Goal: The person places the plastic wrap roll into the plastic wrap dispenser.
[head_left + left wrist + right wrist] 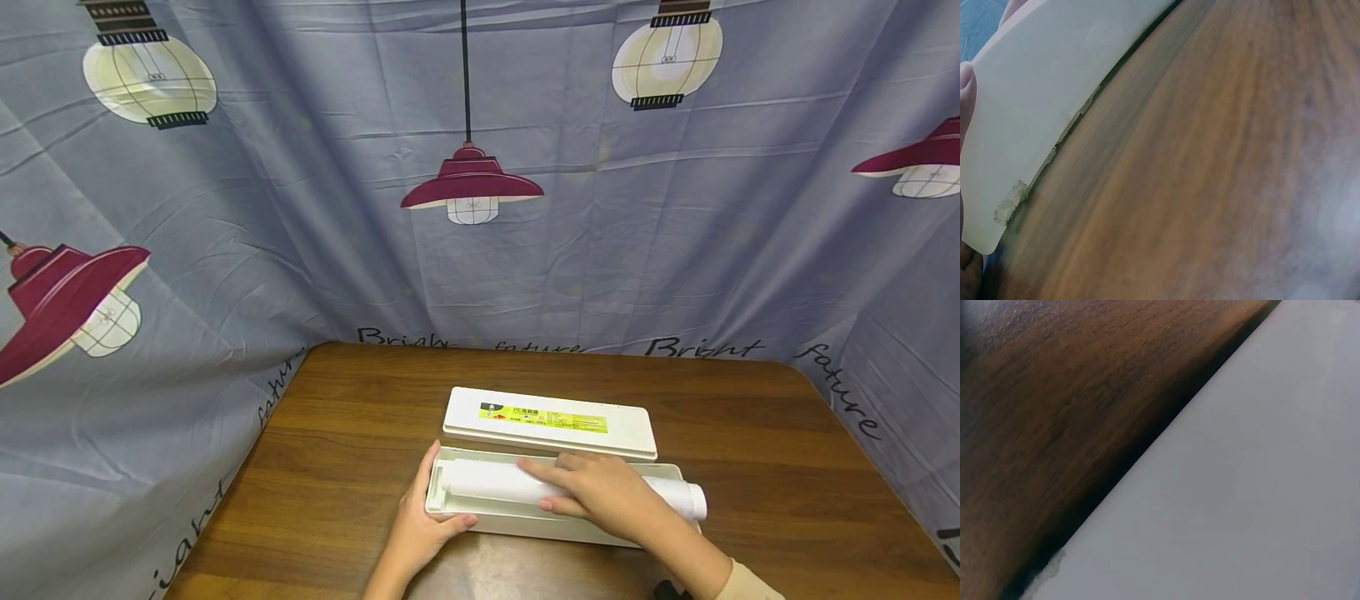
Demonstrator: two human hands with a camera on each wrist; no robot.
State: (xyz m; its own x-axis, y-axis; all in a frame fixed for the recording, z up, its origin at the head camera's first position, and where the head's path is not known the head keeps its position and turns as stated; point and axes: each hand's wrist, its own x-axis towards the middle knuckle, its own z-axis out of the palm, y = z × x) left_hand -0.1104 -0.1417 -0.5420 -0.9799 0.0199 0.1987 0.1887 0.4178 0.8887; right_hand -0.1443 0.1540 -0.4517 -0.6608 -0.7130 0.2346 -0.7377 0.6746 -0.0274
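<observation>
A long white cling film box (555, 527) lies uncovered on the table. In it rests a white roll of cling film (487, 481), its right end raised over the box's right end. My left hand (422, 518) grips the left end of the box, thumb along the front wall and a finger at the back corner. My right hand (600, 492) holds the roll from above, index finger along its top and thumb on its near side. The left wrist view shows the box wall (1054, 81) and a thumb (966, 94); the right wrist view shows a plain wall (1241, 469).
Just behind the box lies its white lid (551, 425) with a yellow label. Torn tape (1011, 203) clings to the box's lower edge. Brown wooden table (360, 417) surrounds them, and a grey-blue curtain (525, 275) hangs behind and at both sides.
</observation>
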